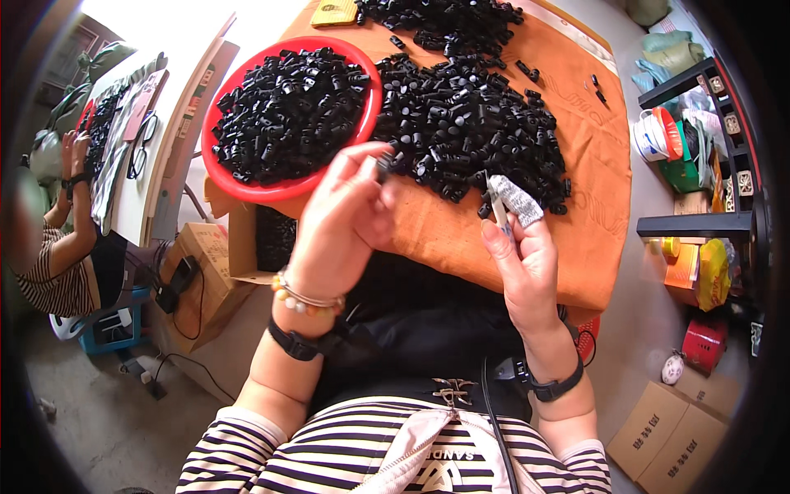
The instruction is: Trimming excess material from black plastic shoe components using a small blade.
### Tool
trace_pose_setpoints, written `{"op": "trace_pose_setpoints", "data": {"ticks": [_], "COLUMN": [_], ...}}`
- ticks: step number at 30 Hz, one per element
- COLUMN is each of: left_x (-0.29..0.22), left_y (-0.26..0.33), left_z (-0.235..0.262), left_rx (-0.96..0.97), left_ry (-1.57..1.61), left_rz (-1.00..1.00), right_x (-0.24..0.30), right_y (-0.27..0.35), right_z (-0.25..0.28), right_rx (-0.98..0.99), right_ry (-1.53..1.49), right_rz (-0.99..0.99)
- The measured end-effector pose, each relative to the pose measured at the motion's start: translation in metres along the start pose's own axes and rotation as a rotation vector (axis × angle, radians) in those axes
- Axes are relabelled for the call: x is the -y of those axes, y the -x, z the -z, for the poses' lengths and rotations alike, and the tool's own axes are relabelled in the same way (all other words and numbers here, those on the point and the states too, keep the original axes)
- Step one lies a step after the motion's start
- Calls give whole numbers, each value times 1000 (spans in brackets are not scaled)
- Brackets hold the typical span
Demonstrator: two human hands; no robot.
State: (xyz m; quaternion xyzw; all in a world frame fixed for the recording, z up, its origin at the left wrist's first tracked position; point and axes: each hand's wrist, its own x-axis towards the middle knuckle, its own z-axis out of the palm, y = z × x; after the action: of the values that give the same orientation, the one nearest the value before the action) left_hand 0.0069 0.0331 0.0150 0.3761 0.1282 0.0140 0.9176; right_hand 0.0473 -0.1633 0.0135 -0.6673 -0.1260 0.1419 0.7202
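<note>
Red basin piled full, black piece in the left hand

The basin (263,194), left of the upper centre, is heaped with small black parts nearly to its rim. It stands on an orange cloth (444,239). Just right of it, a loose heap (473,123) of the same parts spreads over the cloth, with a second heap (448,26) at the top edge of the frame.

Near the centre, the left hand (350,202) pinches a small dark piece (383,167) between thumb and fingers; motion blurs its outline. The right hand (527,263), right of centre at the heap's lower edge, grips a thin pale tool (499,210), its tip pointing up. A grey knit sleeve (518,200) covers one fingertip.

Below the basin, an open carton (243,243) holds more dark parts, partly in shadow. A second carton (216,247) stands to its left; its contents cannot be seen. At the right side of the frame, a white tub (648,136) with an orange-red rim lies tipped among bags. Brown boxes (658,436) fill the lower right corner.
</note>
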Motion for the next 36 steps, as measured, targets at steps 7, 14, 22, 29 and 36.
{"op": "trace_pose_setpoints", "data": {"ticks": [7,14,22,29,36], "left_x": [-70,-65,3,29,38], "left_y": [-19,-23,-6,1,0], "left_z": [63,62,14,-5,-3], "left_rx": [-22,23,44,74,78], "left_ry": [34,-50,-199,-307,-362], "left_rz": [-367,-328,18,273,300], "right_x": [-8,-20,-38,-33,-37], "right_y": [2,-2,-14,-13,-12], "right_z": [16,29,17,15,18], "right_rx": [-53,-133,-165,-121,-131], "right_ry": [85,135,630,943,874], "right_rz": [10,47,308,301,330]}}
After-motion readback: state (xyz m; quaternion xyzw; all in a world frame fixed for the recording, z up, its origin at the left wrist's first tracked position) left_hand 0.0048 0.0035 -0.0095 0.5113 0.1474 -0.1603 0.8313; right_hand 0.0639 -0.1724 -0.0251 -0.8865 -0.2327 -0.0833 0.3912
